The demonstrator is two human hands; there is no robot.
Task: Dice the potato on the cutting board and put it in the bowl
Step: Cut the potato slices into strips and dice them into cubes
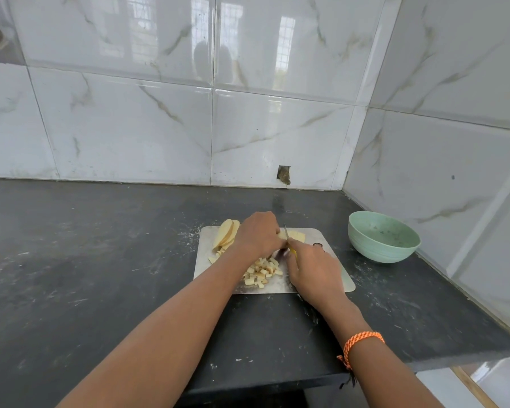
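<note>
A steel cutting board (206, 260) lies on the dark counter. On its far left lean several potato slices (226, 232). A heap of diced potato (261, 272) sits near the board's front middle. My left hand (258, 234) holds down flat potato strips (295, 235) at the board's far side. My right hand (314, 269) grips a knife (286, 231) with a yellow handle, its blade pointing away from me beside my left fingers. A pale green bowl (383, 237) stands to the right of the board, apart from it.
The dark counter (86, 260) ends at tiled walls behind and on the right; its front edge drops off near me. An orange cord bracelet (362, 341) circles my right wrist. A small hole (283, 175) shows in the back wall tile.
</note>
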